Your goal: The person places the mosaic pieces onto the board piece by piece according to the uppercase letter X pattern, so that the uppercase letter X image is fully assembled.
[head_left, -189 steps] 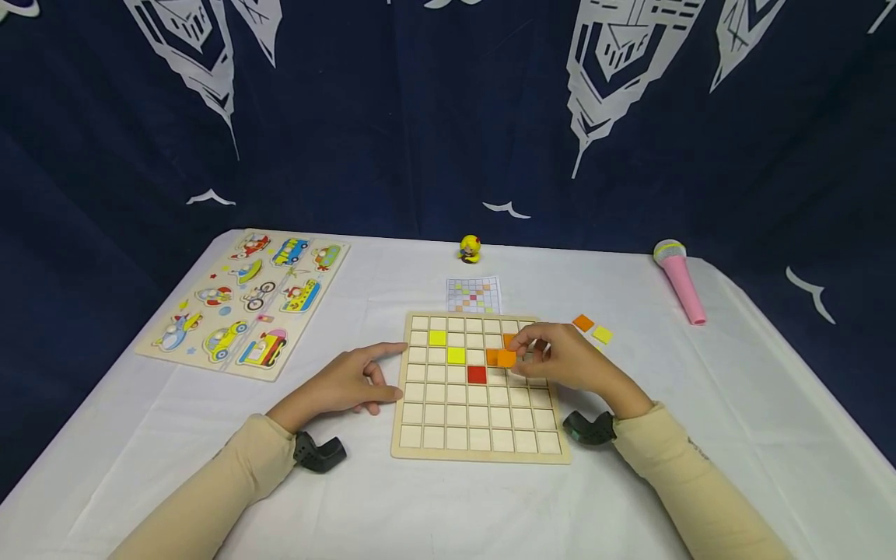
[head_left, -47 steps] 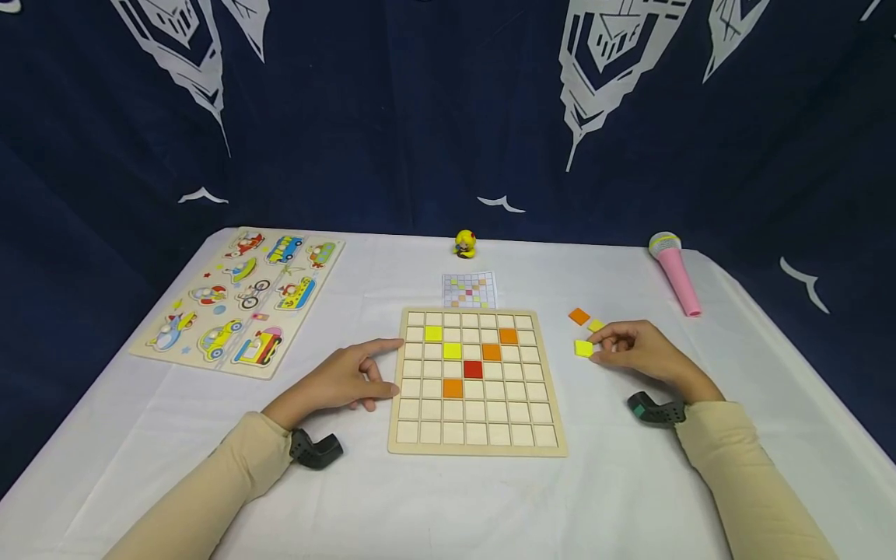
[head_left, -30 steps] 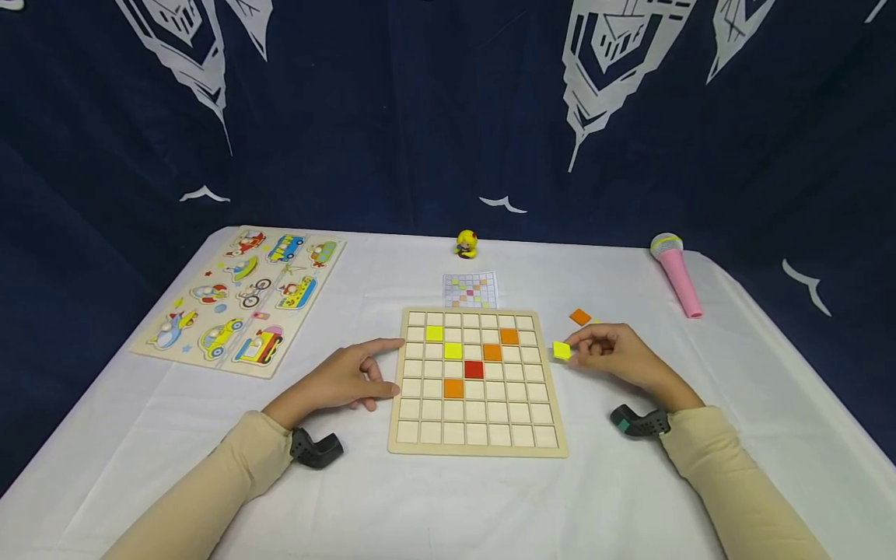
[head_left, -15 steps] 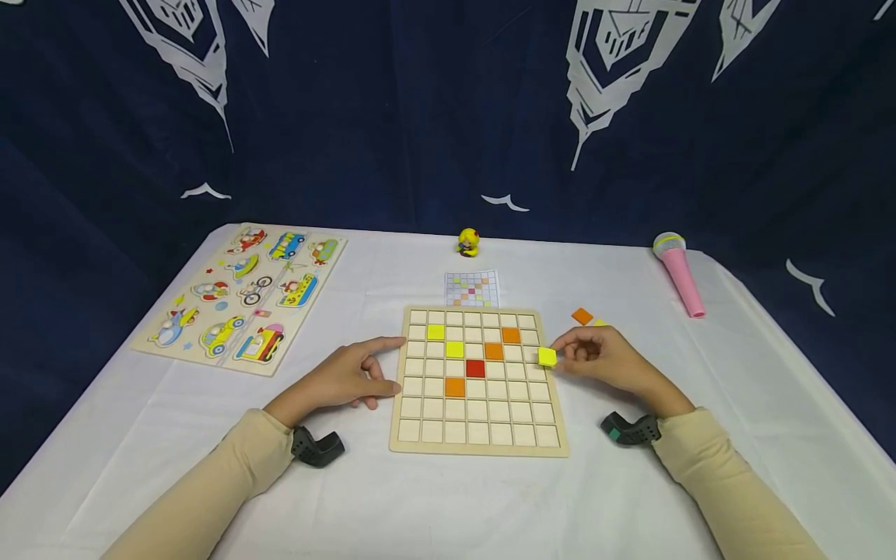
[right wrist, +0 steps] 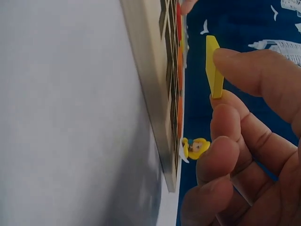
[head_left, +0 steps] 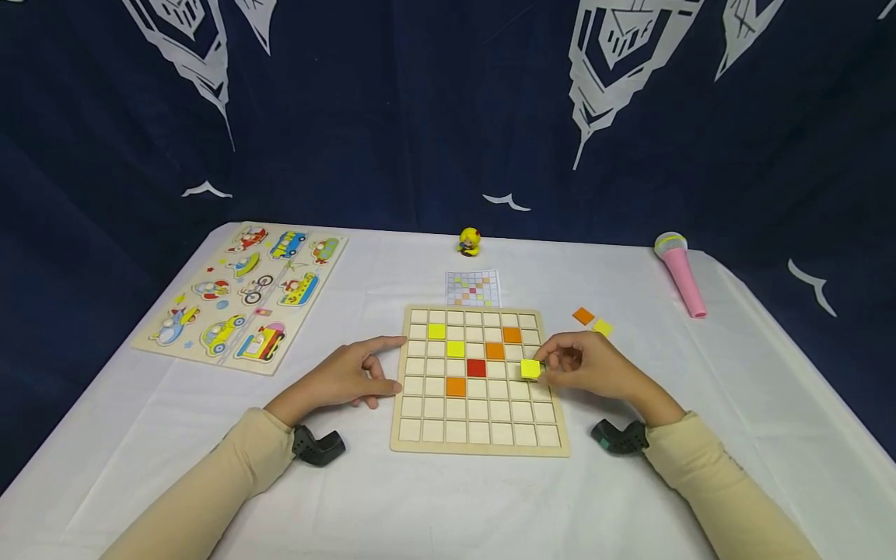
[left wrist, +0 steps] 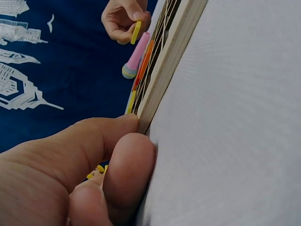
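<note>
My right hand (head_left: 584, 364) pinches a yellow square tile (head_left: 530, 369) between thumb and fingers. The right wrist view shows this tile (right wrist: 214, 68) tilted and apart from the board, over whose right part it is held. The wooden grid board (head_left: 478, 410) lies flat, carrying a red tile (head_left: 476, 368), two yellow tiles and several orange tiles (head_left: 456, 386) in its cells. At the board's left edge rests my left hand (head_left: 344, 376), forefinger extended and thumb tip touching the rim. In the left wrist view these fingertips meet the board's side (left wrist: 162, 77).
Right of the board lie a loose orange tile (head_left: 583, 316) and a yellow one (head_left: 603, 327). Behind it are a printed pattern card (head_left: 473, 288) and a small yellow figurine (head_left: 469, 242). A vehicle puzzle board (head_left: 238, 295) lies left; a pink toy microphone (head_left: 682, 276) lies far right.
An orange tile held earlier now sits in the board's lower left area. My right hand has taken a yellow tile from the right and carried it left over the board. The left hand stays.
</note>
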Motion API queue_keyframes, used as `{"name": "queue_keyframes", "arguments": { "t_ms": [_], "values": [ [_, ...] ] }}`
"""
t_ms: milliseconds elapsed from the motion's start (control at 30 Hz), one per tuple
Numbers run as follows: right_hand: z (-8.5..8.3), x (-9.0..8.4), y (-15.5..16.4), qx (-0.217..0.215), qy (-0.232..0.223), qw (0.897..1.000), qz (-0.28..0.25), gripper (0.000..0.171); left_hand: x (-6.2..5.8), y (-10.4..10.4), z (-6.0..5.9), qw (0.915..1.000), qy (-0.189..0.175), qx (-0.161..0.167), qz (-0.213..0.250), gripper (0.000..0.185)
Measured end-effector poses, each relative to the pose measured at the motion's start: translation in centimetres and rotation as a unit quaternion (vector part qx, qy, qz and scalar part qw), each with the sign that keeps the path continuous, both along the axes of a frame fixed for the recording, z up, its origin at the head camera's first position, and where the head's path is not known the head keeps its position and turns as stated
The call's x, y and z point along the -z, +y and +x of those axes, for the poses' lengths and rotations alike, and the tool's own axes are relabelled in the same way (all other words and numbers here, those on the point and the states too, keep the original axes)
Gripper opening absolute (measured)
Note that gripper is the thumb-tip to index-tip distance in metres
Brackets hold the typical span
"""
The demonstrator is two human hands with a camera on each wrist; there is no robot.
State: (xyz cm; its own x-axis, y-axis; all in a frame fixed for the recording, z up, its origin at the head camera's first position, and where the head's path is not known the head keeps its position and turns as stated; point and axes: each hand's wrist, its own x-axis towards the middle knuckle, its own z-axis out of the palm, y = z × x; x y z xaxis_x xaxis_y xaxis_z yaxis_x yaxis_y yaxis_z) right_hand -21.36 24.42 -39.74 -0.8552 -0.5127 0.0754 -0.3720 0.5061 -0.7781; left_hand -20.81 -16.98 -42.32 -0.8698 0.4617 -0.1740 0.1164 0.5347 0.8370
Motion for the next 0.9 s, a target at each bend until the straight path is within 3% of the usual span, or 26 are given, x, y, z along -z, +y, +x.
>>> {"name": "queue_keyframes", "arguments": {
  "t_ms": [533,900],
  "values": [
    [1.5,-0.7,-2.9,-0.048,0.016,0.996,0.072,0.02,0.0,0.1,0.0,1.0,0.0,-0.005,-0.004,0.078],
    [1.1,-1.2,-4.4,-0.067,0.045,0.989,0.12,0.019,0.0,-0.1,0.0,1.0,-0.004,-0.003,0.006,0.079]
  ]
}}
